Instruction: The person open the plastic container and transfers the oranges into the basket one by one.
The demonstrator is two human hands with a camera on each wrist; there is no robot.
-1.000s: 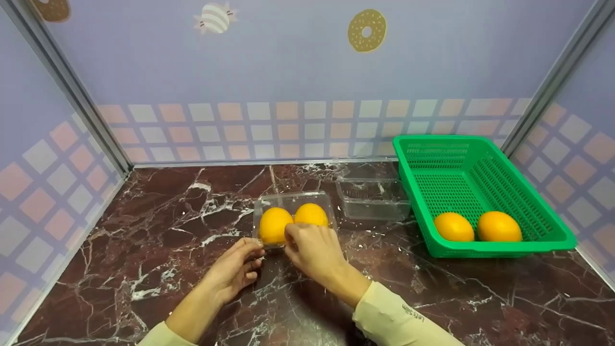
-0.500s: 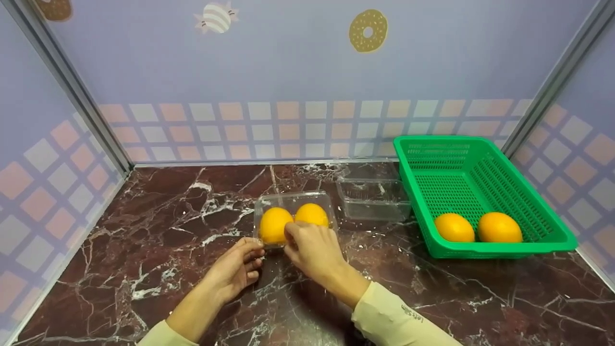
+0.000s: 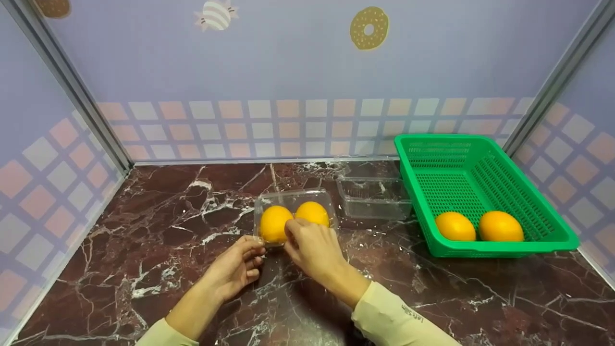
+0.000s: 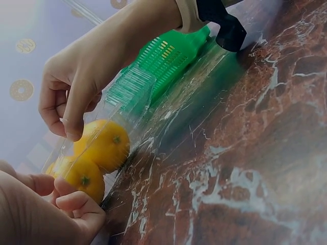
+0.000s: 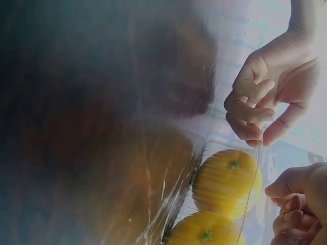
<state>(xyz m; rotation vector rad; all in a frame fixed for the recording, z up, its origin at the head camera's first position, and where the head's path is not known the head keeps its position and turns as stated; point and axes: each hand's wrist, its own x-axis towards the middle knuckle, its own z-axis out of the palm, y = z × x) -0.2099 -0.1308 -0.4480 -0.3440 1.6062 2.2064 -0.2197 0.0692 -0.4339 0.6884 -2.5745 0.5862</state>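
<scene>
Two oranges (image 3: 275,223) sit side by side in a clear plastic box (image 3: 294,194) on the counter. At the box's near left corner, my left hand (image 3: 234,269) pinches the rim between thumb and fingertips, as the right wrist view also shows. My right hand (image 3: 314,247) reaches over the front edge with curled fingers and appears to pinch the rim beside the left orange, partly covering the right orange (image 3: 312,212). In the left wrist view my right hand (image 4: 84,76) has its thumb tip at the rim, just above the oranges (image 4: 104,145).
A second clear plastic box (image 3: 377,207) stands behind and to the right, close to a green basket (image 3: 499,247). Two more oranges (image 3: 500,226) lie at the basket's near end. The dark marble counter (image 3: 158,226) meets a patterned back wall (image 3: 288,72) and side walls.
</scene>
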